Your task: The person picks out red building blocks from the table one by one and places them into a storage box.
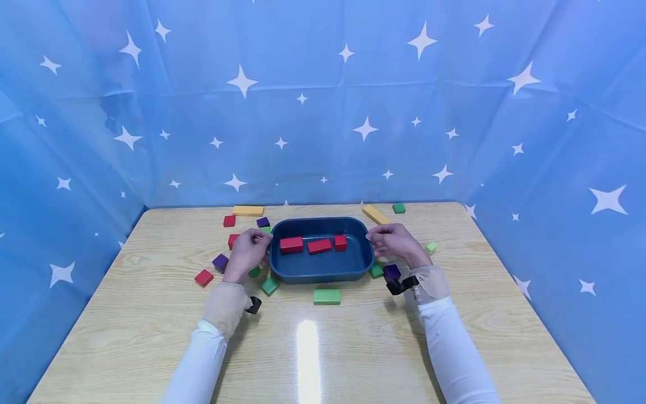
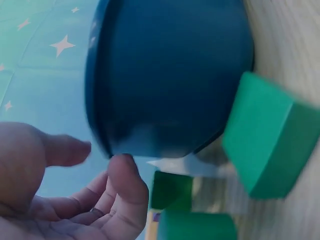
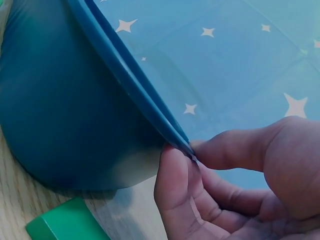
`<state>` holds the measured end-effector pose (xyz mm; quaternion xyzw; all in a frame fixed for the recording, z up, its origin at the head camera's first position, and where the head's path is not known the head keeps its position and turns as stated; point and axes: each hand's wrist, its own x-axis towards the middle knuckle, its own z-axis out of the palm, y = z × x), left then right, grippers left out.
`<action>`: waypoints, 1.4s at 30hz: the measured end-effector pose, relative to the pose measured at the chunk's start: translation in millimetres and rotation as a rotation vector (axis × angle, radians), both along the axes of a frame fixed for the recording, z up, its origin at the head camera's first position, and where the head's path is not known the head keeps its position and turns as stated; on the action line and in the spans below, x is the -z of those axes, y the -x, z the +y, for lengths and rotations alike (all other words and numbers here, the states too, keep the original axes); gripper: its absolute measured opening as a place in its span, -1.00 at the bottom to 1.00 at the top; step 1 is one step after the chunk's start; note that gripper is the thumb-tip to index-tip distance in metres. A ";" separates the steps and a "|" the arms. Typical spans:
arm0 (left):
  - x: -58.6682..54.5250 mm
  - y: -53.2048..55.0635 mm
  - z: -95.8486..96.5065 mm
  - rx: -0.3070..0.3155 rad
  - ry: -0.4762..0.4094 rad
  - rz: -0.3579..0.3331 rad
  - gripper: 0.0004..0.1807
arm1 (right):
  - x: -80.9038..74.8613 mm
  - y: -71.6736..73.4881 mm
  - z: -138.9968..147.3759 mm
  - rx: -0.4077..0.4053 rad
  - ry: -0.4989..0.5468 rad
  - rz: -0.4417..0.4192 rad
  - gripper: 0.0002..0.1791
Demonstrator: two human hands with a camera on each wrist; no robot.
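A dark blue tub (image 1: 323, 278) sits mid-table with three red blocks in it, among them a red cube (image 1: 340, 243). At its left end is my left hand (image 1: 248, 252); in the left wrist view the index fingertip (image 2: 125, 167) meets the rim, while the thumb stands apart from it. My right hand (image 1: 397, 242) pinches the rim's right end between thumb (image 3: 225, 150) and index finger. Green blocks stand close by the tub, including a green block (image 2: 270, 135) and a green cylinder (image 2: 197, 226) near the left hand.
A light green block (image 1: 327, 297) lies in front of the tub. Red and purple blocks, such as a purple cube (image 1: 220, 262), are scattered to the left. Yellow planks (image 1: 248, 211) lie towards the back edge. A starred blue curtain (image 1: 313, 140) encloses the table's back and sides.
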<state>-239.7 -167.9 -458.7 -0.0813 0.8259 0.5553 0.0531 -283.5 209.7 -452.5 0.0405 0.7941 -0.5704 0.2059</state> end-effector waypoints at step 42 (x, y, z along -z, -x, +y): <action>-38.7 68.8 -76.4 0.130 0.612 0.016 0.04 | 6.3 -3.3 3.2 -0.017 0.038 0.024 -0.59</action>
